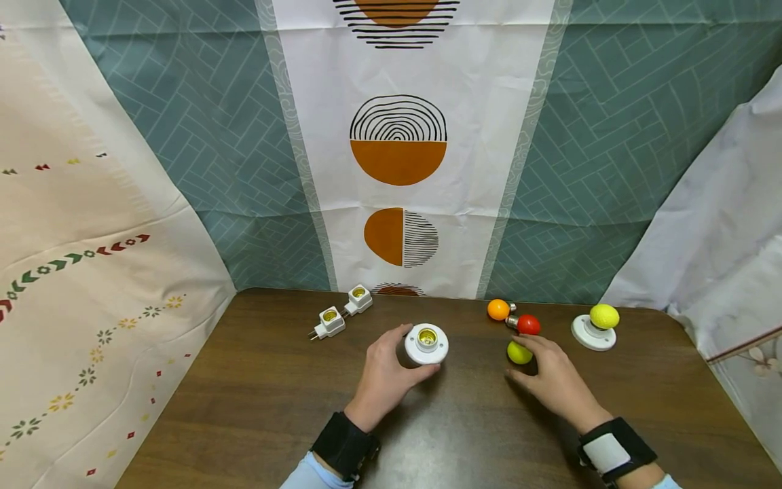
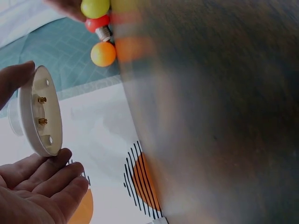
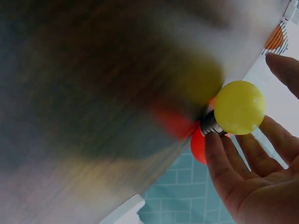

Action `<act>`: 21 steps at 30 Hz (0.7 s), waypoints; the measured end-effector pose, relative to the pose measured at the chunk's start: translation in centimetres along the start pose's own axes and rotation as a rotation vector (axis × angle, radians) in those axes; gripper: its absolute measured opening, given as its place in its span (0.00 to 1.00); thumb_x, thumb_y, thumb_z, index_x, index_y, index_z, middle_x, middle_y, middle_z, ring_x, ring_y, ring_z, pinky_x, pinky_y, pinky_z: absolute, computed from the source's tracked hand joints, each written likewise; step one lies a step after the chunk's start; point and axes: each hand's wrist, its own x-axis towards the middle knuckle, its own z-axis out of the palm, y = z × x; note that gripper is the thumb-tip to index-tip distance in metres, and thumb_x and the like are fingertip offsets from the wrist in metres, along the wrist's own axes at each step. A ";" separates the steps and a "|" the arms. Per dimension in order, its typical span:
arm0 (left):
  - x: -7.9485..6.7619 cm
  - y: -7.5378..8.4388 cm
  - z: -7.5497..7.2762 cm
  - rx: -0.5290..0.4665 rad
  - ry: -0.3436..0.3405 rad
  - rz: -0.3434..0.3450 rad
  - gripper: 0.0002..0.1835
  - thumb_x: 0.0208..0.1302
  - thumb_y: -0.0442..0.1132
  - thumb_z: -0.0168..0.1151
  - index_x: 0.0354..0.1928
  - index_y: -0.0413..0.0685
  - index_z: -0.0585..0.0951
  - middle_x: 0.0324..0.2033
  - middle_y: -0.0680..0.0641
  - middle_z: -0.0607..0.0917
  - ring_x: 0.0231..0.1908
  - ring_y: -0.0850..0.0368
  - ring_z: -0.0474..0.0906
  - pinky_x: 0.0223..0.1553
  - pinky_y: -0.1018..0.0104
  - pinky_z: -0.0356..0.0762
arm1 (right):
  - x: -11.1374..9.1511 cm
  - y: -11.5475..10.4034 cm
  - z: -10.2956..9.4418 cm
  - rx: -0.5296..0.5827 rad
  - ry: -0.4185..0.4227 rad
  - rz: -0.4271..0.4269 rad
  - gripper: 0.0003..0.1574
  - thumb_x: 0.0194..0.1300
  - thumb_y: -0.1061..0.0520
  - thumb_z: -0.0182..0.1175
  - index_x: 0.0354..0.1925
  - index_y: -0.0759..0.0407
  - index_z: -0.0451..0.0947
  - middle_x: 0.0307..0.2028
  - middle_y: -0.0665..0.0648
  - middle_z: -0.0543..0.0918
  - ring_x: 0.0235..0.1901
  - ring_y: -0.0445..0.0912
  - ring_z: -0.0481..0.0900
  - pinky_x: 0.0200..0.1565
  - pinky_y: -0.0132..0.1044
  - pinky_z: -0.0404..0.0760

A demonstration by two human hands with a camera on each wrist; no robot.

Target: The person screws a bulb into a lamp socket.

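Observation:
My left hand (image 1: 386, 373) grips a round white bulb socket (image 1: 426, 344) by its rim, between thumb and fingers, held above the table. The left wrist view shows the underside of this socket (image 2: 46, 112), with two brass screws. My right hand (image 1: 552, 377) reaches around a yellow-green bulb (image 1: 519, 352) at the table's right. In the right wrist view, the fingers lie close against the yellow bulb (image 3: 239, 107) and its metal base, while the thumb stands apart from it. Whether the fingertips touch it, I cannot tell.
Just behind the yellow bulb lie a red bulb (image 1: 528, 324) and an orange bulb (image 1: 497, 310). To their right stands a white socket (image 1: 592, 335) with a yellow bulb (image 1: 604, 316) in it. Two white plug-in sockets (image 1: 330, 322) lie at the back left, near the hanging cloth (image 1: 464, 258).

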 end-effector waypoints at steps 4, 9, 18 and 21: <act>-0.1 -0.1 0.0 -0.007 0.001 0.005 0.42 0.40 0.60 0.73 0.58 0.50 0.72 0.50 0.55 0.76 0.50 0.59 0.71 0.49 0.61 0.69 | -0.1 0.1 0.2 -0.011 0.013 0.002 0.38 0.49 0.48 0.70 0.57 0.60 0.72 0.55 0.63 0.72 0.55 0.58 0.67 0.53 0.57 0.66; -0.1 -0.1 0.0 -0.007 0.001 0.002 0.45 0.40 0.62 0.72 0.61 0.51 0.70 0.53 0.52 0.76 0.52 0.59 0.71 0.50 0.60 0.68 | 0.0 0.1 0.2 -0.018 0.045 0.001 0.37 0.46 0.52 0.72 0.54 0.60 0.74 0.53 0.63 0.73 0.52 0.58 0.69 0.52 0.56 0.67; -0.1 0.1 0.0 -0.005 -0.014 0.019 0.46 0.41 0.60 0.72 0.64 0.52 0.68 0.55 0.52 0.74 0.53 0.59 0.69 0.52 0.58 0.67 | -0.1 0.1 0.2 -0.046 0.115 0.023 0.33 0.41 0.60 0.72 0.49 0.59 0.76 0.47 0.62 0.76 0.47 0.56 0.72 0.49 0.55 0.70; -0.2 0.0 0.0 -0.002 -0.012 0.028 0.44 0.40 0.59 0.73 0.62 0.52 0.70 0.56 0.52 0.73 0.55 0.57 0.68 0.52 0.57 0.66 | -0.2 0.1 0.2 -0.051 0.122 0.038 0.31 0.42 0.60 0.72 0.48 0.59 0.77 0.46 0.61 0.77 0.45 0.56 0.73 0.48 0.55 0.71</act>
